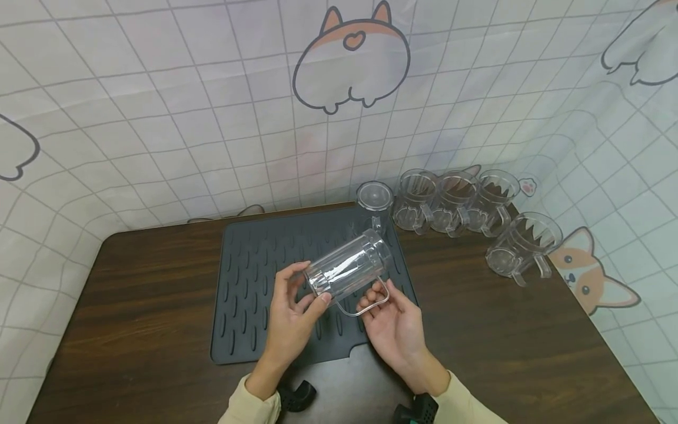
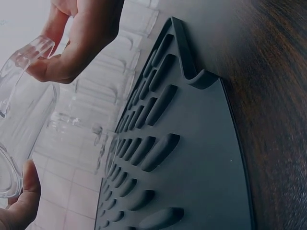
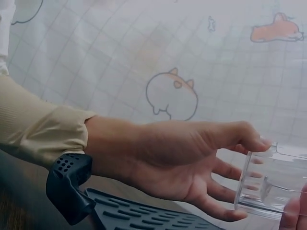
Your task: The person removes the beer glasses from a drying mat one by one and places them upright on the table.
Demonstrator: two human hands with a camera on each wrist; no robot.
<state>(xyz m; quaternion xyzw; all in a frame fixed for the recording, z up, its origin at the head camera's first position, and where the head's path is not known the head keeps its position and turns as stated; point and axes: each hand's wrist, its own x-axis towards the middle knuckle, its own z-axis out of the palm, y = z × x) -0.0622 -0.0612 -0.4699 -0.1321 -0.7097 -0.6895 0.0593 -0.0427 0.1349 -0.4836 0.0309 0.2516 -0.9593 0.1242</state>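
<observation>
A clear glass mug is held tilted above the dark drying mat, its handle toward the lower right. My left hand grips one end of it, thumb on the near side and fingers on the far side. The fingers of my right hand curl round the handle. In the left wrist view the handle passes between the right hand's fingers. The right wrist view has my left hand spread round the mug's end.
Another clear mug stands at the mat's back right corner. Along the back edge of the brown wooden table are three clear mugs in a row, with one more mug at the right edge. A white grid-patterned cloth hangs behind.
</observation>
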